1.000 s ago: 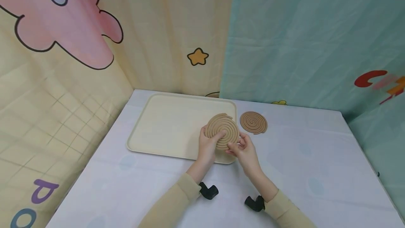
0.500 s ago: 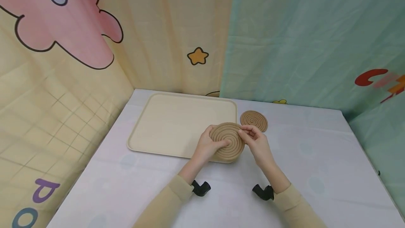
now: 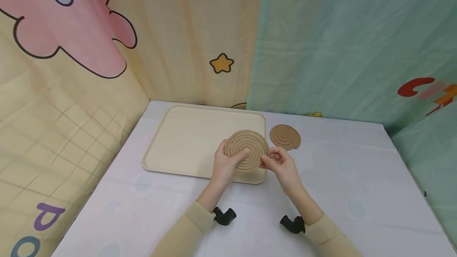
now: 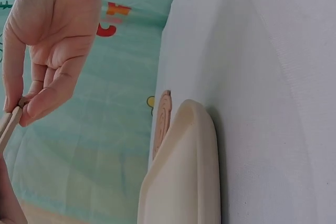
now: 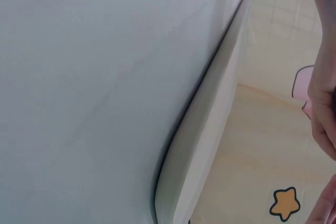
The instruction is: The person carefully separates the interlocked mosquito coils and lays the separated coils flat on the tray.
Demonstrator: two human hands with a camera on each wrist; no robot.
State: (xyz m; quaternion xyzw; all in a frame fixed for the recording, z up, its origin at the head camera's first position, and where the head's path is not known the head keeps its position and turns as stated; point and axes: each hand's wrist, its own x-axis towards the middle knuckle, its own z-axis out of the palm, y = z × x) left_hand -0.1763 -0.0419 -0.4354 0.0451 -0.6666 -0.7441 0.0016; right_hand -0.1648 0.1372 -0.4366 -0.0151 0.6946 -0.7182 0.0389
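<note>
A tan spiral mosquito coil (image 3: pixel 255 142) is held up over the right part of the cream tray (image 3: pixel 189 138). My left hand (image 3: pixel 223 166) grips it from the left, thumb laid across its front near the centre. At the coil's right edge, my right hand (image 3: pixel 284 169) pinches the rim between thumb and fingertips. The left wrist view shows the coil (image 4: pixel 6 129) nearly edge-on, with two thin layers at the pinched spot. A second, browner mosquito coil (image 3: pixel 285 137) lies flat on the table just right of the tray.
A white cloth (image 3: pixel 342 193) covers the table. Printed curtains (image 3: pixel 321 50) stand close behind it and along the left side. Black wrist mounts (image 3: pixel 225 216) stick out inward from both wrists. The tray's raised rim (image 5: pixel 202 145) shows in the right wrist view.
The held coil has turned, its loose end leaving the top edge. It dipped toward the lower right, then came back up and left. The right hand shifted along the rim, up then down.
</note>
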